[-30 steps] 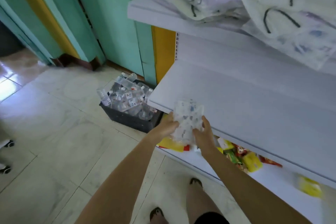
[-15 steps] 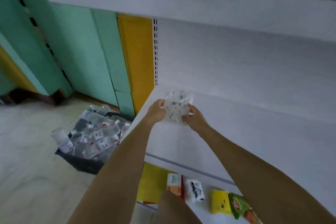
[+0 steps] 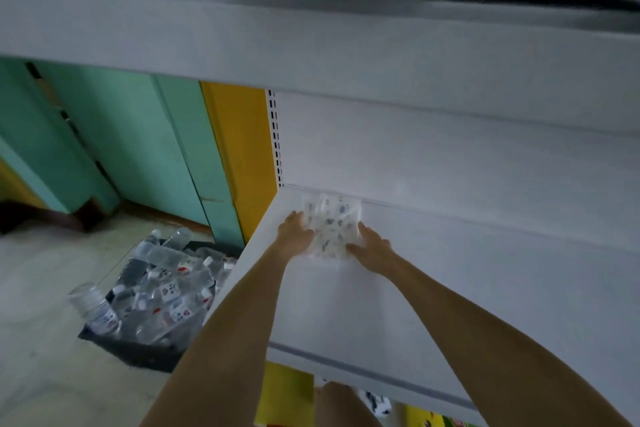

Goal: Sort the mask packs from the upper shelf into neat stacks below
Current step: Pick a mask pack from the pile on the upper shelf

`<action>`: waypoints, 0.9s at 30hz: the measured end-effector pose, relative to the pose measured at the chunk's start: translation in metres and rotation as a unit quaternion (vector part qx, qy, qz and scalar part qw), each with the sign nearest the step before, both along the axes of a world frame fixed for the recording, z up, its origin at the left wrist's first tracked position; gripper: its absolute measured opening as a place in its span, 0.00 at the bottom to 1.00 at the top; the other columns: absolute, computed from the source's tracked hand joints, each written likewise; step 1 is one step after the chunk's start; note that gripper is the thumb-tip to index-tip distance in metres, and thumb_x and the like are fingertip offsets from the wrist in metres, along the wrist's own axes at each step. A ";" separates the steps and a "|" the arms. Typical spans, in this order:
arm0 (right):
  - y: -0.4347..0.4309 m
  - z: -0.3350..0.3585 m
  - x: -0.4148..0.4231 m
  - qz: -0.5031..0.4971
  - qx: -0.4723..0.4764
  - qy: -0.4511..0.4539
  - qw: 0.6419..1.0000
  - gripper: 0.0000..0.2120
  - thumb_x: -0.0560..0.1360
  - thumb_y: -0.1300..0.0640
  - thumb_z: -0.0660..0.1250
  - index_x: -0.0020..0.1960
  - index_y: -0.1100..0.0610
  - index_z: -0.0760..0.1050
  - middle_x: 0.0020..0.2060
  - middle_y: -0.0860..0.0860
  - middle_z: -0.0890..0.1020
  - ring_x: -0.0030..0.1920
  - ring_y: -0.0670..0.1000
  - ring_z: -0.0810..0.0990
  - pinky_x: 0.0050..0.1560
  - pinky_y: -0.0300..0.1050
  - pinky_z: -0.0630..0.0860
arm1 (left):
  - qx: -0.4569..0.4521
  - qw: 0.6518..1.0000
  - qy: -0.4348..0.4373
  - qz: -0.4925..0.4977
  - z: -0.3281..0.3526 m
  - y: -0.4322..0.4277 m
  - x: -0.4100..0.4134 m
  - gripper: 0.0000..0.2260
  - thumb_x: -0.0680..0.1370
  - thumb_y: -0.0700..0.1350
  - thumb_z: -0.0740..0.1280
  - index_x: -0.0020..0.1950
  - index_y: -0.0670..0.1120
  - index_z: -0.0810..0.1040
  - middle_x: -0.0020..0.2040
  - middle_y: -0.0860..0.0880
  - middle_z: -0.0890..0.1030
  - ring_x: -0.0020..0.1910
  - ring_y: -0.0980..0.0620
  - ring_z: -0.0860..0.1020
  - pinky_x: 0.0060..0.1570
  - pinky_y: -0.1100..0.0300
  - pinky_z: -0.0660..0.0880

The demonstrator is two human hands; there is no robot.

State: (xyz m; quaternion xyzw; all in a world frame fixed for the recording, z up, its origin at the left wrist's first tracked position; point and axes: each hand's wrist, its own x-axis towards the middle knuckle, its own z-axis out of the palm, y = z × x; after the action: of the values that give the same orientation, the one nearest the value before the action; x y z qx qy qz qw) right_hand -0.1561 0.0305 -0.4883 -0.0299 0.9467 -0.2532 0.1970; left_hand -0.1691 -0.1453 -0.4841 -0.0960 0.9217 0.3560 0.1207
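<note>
Where the smooth white shelf (image 3: 467, 295) meets its flat back panel (image 3: 450, 156), near the left end, a glossy, rectangular mask pack (image 3: 333, 224) with speckled print rests. The left hand (image 3: 293, 236) grips its left edge, the right hand (image 3: 373, 249) its right edge.

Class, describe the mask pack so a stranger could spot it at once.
Find the white shelf beside the yellow post. Near its back left corner, the left hand and right hand hold the mask pack. It is the only speckled clear packet there.
</note>
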 end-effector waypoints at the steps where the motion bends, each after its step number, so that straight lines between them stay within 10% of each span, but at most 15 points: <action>1: 0.000 0.000 0.005 -0.009 -0.004 0.004 1.000 0.31 0.80 0.47 0.54 0.77 0.55 0.44 0.76 0.56 0.54 0.74 0.58 0.54 0.72 0.51 0.51 | -0.004 1.000 0.005 -0.006 0.002 -0.002 0.005 0.26 0.81 0.41 0.56 0.77 0.41 0.52 0.78 0.43 0.52 0.76 0.44 0.53 0.73 0.53 0.54; 19: -0.039 0.295 0.247 0.325 -0.100 0.204 0.918 0.21 0.80 0.55 0.60 0.72 0.50 0.63 0.69 0.47 0.69 0.67 0.47 0.67 0.67 0.35 0.59 | -0.006 0.982 0.087 -0.170 0.277 -0.081 0.258 0.17 0.80 0.45 0.62 0.69 0.47 0.70 0.64 0.51 0.75 0.62 0.55 0.73 0.58 0.65 0.68; 27: -0.032 0.400 0.279 0.249 -0.201 0.400 0.859 0.13 0.77 0.59 0.62 0.61 0.57 0.76 0.54 0.50 0.79 0.51 0.40 0.74 0.52 0.29 0.67 | 0.038 0.941 0.292 -0.167 0.396 -0.060 0.309 0.10 0.80 0.40 0.61 0.54 0.55 0.73 0.46 0.57 0.80 0.49 0.53 0.80 0.53 0.56 0.76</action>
State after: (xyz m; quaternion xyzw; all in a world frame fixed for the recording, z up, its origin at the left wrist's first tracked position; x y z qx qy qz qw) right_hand 0.1233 -0.0018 -0.0880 -0.4018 0.8336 -0.3471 -0.1522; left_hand 0.1401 -0.2057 -0.0885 0.1723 0.9052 0.3775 -0.0918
